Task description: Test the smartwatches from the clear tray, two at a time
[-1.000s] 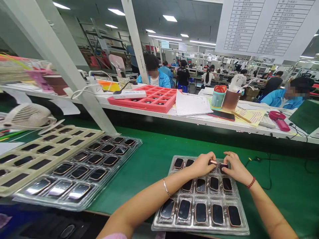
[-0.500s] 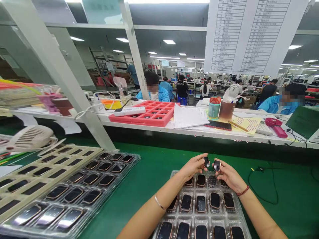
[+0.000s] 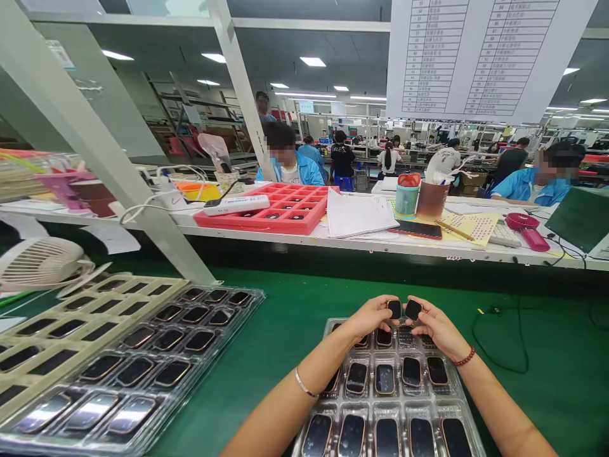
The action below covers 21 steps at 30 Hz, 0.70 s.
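My left hand [image 3: 375,316] is closed on a smartwatch case [image 3: 394,309] with a dark screen and gold rim. Between the fingers of my right hand [image 3: 432,320] is a second smartwatch case [image 3: 413,310], tilted, close beside the first. Both are held above the far edge of a clear plastic tray [image 3: 400,401]. Its pockets hold several more such cases, among them one near the middle [image 3: 384,379]. One pocket [image 3: 406,337] in the back row shows bare plastic. My hands partly hide that row.
At left lie another clear tray [image 3: 164,406] of watch cases and a beige tray [image 3: 76,346] of dark screens. A white fan [image 3: 40,263] stands behind them. A cable [image 3: 521,343] lies at right. Above, a shelf [image 3: 328,244] carries a red compartment tray [image 3: 304,222]; people sit beyond.
The two watch cases have been turned so their dark screens face me more squarely. My hands have come slightly closer together. The camera view has shifted a little.
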### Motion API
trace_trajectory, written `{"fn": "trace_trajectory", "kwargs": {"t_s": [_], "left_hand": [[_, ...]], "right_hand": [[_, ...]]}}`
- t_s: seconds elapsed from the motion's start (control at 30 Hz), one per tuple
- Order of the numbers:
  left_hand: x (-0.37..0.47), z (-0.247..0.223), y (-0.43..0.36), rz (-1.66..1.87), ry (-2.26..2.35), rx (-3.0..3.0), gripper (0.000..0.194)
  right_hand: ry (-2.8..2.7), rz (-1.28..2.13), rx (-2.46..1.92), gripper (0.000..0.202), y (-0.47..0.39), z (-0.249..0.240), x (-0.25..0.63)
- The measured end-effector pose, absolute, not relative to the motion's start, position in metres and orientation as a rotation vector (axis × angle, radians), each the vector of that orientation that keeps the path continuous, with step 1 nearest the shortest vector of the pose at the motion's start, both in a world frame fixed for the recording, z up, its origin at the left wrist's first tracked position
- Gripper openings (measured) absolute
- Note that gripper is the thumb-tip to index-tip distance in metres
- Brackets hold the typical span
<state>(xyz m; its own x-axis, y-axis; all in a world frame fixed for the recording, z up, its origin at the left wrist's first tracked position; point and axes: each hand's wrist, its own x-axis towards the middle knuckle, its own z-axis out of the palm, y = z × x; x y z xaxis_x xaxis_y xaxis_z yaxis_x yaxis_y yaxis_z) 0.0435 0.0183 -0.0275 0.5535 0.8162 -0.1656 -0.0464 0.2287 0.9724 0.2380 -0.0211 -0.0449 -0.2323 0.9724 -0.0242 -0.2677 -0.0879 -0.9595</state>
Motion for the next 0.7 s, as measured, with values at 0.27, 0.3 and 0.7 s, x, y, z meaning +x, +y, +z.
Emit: {"fn": "trace_trajectory", "kwargs": {"t_s": [0.27, 0.3, 0.7], "left_hand": [[0.0474, -0.0304, 0.0165, 0.688, 0.818, 1.356, 0.031], [0.0477, -0.0295, 0.0163, 0.69, 0.828, 1.359, 0.031], [0.0493, -0.0241, 0.0141, 0.709, 0.877, 1.383, 0.029]], "right_hand": [[-1.278, 1.41, -1.026, 0.037, -0.0216, -0.0453, 0.2354], [-1.291, 1.408, -1.029, 0.036, -0.0216, -0.0454, 0.2357], [-1.31, 1.455, -1.02, 0.025, -0.0236, -0.0432, 0.2373]]}}
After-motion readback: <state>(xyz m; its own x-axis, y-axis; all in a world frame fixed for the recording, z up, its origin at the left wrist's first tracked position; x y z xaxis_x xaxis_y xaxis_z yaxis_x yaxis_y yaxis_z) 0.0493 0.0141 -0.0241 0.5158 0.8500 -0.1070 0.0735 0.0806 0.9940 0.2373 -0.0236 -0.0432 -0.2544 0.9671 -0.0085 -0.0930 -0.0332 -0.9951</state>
